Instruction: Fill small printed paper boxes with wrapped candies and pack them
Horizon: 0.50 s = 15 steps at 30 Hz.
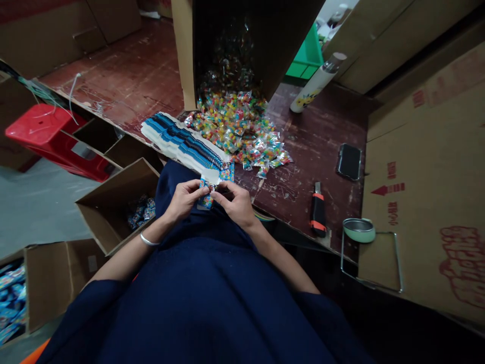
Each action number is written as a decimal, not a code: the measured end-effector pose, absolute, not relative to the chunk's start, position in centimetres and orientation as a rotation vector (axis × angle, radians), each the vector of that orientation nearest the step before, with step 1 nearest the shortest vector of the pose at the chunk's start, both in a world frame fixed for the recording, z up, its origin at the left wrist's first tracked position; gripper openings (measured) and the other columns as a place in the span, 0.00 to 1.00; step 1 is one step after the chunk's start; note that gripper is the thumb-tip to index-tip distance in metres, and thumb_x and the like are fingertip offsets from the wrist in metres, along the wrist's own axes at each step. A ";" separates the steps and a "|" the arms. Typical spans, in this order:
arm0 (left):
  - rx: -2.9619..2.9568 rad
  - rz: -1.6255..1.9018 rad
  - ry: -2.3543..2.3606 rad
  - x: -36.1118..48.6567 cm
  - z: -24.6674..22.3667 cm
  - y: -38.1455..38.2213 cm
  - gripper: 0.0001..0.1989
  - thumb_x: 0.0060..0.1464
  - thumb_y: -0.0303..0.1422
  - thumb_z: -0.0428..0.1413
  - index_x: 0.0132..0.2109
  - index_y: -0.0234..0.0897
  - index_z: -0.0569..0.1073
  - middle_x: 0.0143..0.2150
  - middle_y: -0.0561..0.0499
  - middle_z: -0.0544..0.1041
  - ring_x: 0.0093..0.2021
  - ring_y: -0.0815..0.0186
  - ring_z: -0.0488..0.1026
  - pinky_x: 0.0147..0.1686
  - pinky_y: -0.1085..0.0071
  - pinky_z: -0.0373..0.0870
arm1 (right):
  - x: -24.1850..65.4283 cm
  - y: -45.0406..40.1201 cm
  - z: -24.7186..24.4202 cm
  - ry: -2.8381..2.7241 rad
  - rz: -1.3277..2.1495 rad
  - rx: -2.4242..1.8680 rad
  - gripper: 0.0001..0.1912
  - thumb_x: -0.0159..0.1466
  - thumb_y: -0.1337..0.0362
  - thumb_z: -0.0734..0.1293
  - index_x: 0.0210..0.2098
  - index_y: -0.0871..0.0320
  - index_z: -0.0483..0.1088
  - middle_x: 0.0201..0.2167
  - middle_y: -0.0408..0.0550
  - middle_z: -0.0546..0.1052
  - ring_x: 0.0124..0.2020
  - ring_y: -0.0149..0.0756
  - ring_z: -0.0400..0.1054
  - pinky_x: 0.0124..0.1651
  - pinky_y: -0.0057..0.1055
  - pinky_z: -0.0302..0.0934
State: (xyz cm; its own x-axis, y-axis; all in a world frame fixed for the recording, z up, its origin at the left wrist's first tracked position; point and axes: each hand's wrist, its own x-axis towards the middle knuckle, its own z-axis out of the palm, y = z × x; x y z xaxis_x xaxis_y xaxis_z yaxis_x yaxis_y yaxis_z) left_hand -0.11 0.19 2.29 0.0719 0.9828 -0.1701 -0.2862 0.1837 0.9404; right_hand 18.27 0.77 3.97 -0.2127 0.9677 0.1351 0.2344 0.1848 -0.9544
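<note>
Between both hands, just over my lap, is a small blue printed candy box [206,201] with a white flap standing up at its top. My left hand [186,200] pinches its left side between thumb and fingers. On the opposite side my right hand [235,203] grips it, thumb at the front; some fingers are hidden behind. Right beyond the hands, a long fanned row of flat blue and white box blanks [182,142] lies along the table edge. Behind that row spreads a heap of clear candy packets [237,126], spilling from a tipped carton [185,55].
On the dark red table [299,194] are a box cutter [318,212], a phone [349,162] and a white bottle [318,83]. A green cup [358,230] sits in a wire holder at right. Cartons [113,207] with blue boxes and a red stool [41,124] stand at left.
</note>
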 end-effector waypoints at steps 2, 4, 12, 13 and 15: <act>0.948 1.270 1.112 0.5 2.0 -0.1 0.19 0.47 0.45 0.72 0.32 0.32 0.79 0.30 0.51 0.81 0.29 0.68 0.75 0.31 0.74 0.73 | 17.6 0.4 3.2 -1.588 1.064 -1.208 0.18 0.66 0.48 0.70 0.30 0.55 0.71 0.25 0.41 0.73 0.27 0.33 0.67 0.34 0.31 0.63; 1.011 1.374 1.146 1.2 1.6 -0.5 0.19 0.49 0.44 0.71 0.38 0.33 0.79 0.33 0.50 0.81 0.33 0.66 0.78 0.35 0.72 0.76 | 17.1 0.3 2.5 -1.505 1.017 -1.248 0.20 0.67 0.48 0.69 0.27 0.55 0.69 0.22 0.39 0.69 0.24 0.31 0.63 0.31 0.30 0.61; 1.178 1.333 1.008 1.2 0.5 -0.9 0.33 0.55 0.40 0.69 0.64 0.40 0.70 0.49 0.46 0.81 0.36 0.67 0.81 0.39 0.71 0.80 | 17.0 0.9 1.2 -1.379 0.967 -1.118 0.18 0.66 0.52 0.71 0.52 0.51 0.74 0.31 0.40 0.73 0.27 0.31 0.66 0.33 0.30 0.65; 1.194 1.286 0.986 0.9 0.6 -0.8 0.31 0.55 0.40 0.69 0.62 0.39 0.72 0.48 0.47 0.81 0.36 0.67 0.81 0.39 0.71 0.80 | 17.1 0.9 1.1 -1.400 0.943 -1.114 0.16 0.66 0.52 0.71 0.50 0.51 0.74 0.30 0.39 0.72 0.27 0.31 0.65 0.33 0.30 0.65; 1.210 1.209 0.948 0.5 0.7 -0.6 0.27 0.53 0.40 0.70 0.57 0.37 0.74 0.45 0.48 0.80 0.37 0.66 0.80 0.39 0.71 0.80 | 17.4 0.9 1.2 -1.454 0.890 -1.121 0.11 0.67 0.53 0.70 0.43 0.52 0.74 0.29 0.40 0.73 0.28 0.32 0.67 0.35 0.31 0.65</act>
